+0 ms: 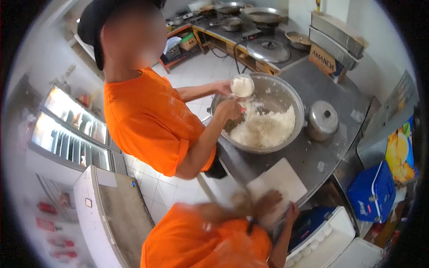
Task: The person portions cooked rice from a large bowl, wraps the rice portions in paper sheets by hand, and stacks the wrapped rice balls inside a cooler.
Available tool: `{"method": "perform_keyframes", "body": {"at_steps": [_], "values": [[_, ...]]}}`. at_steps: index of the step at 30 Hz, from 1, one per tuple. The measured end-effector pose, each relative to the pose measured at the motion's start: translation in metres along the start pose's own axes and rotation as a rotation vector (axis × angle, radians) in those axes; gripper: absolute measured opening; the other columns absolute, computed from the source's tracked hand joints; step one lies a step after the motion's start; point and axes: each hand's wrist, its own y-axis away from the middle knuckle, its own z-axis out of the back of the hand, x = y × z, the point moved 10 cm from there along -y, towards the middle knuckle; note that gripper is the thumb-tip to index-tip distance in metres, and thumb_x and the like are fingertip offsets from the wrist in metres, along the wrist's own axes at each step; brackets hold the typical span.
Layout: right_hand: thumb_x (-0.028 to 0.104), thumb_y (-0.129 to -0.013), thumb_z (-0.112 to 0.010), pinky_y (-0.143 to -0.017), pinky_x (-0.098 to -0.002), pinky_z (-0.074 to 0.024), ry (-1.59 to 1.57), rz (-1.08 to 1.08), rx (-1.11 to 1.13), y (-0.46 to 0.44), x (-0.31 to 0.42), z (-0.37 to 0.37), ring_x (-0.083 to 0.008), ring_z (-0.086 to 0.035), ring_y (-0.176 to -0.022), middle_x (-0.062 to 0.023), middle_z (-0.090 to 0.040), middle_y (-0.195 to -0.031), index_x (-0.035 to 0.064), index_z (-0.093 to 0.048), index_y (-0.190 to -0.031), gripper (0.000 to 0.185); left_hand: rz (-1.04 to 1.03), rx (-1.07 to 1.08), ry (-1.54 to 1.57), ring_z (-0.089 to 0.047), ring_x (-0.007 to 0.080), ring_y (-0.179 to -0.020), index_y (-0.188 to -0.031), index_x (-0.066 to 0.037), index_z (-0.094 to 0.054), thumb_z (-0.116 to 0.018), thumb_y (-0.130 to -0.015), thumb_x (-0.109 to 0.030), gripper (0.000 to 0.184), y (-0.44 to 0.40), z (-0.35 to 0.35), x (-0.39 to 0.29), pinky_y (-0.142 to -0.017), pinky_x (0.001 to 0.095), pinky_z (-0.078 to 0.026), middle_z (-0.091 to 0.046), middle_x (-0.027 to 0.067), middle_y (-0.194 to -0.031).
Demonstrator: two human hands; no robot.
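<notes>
My left hand is stretched out over a flat white rectangular sheet or stack of sheets, its fingers spread and slightly blurred. At the sheet's near right corner, my right hand has its fingers closed on the edge. The sheet lies on the dark table's front edge. Beyond it stands a large metal pot of cooked white rice. A co-worker in an orange shirt holds a small round container of rice over the pot; the other hand grips a utensil, mostly hidden.
A lidded pot stands right of the rice pot. Below right is an open white foam box with several white bundles; a blue cooler sits beyond. Pans and a large lid occupy the back counter. A chest freezer stands left.
</notes>
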Motion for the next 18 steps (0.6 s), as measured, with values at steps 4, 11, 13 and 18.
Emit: {"method": "perform_keyframes", "body": {"at_steps": [4,11,13,18], "values": [[0.025,-0.091,-0.057,-0.066,-0.0346,-0.0507,-0.029,-0.582,0.122,0.046,0.024,0.031,-0.0228,-0.063,-0.075,-0.0113,-0.067,-0.089,-0.0033,-0.066,-0.095,0.03,-0.009,-0.094,0.092,-0.027,0.0368,-0.138,-0.145,-0.001,-0.029,-0.062,-0.083,-0.023,0.074,-0.003,0.001,0.002,-0.115,0.046,-0.023,-0.032,0.0171,-0.147],[0.023,-0.087,-0.06,-0.084,-0.0318,-0.0463,-0.457,-0.238,0.427,0.019,0.084,-0.005,-0.022,-0.059,-0.099,-0.0129,-0.063,-0.109,-0.0036,-0.056,-0.117,0.04,-0.019,-0.081,0.02,-0.027,0.0394,-0.137,-0.144,0.002,-0.028,-0.064,-0.082,-0.027,0.078,-0.003,-0.015,0.014,-0.113,0.0475,-0.025,-0.03,0.0181,-0.148],[0.019,-0.085,-0.059,-0.087,-0.0341,-0.0421,-0.335,-0.203,0.347,-0.005,0.05,0.01,-0.0226,-0.054,-0.1,-0.0129,-0.062,-0.11,-0.0046,-0.054,-0.122,0.044,-0.072,0.1,-0.182,-0.028,0.039,-0.136,-0.145,0.0,-0.028,-0.059,-0.085,-0.03,0.074,-0.005,0.009,-0.017,-0.112,0.0512,-0.024,-0.03,0.0181,-0.148],[0.028,-0.079,-0.066,-0.086,-0.0415,-0.0452,0.193,0.051,0.25,-0.107,0.005,0.01,-0.0348,-0.061,-0.099,-0.0185,-0.066,-0.103,-0.0003,-0.063,-0.111,0.042,0.015,-0.035,-0.046,-0.029,0.035,-0.137,-0.146,-0.004,-0.029,-0.054,-0.089,-0.03,0.067,-0.009,0.021,-0.005,-0.112,0.0521,-0.023,-0.034,0.0159,-0.147]]}}
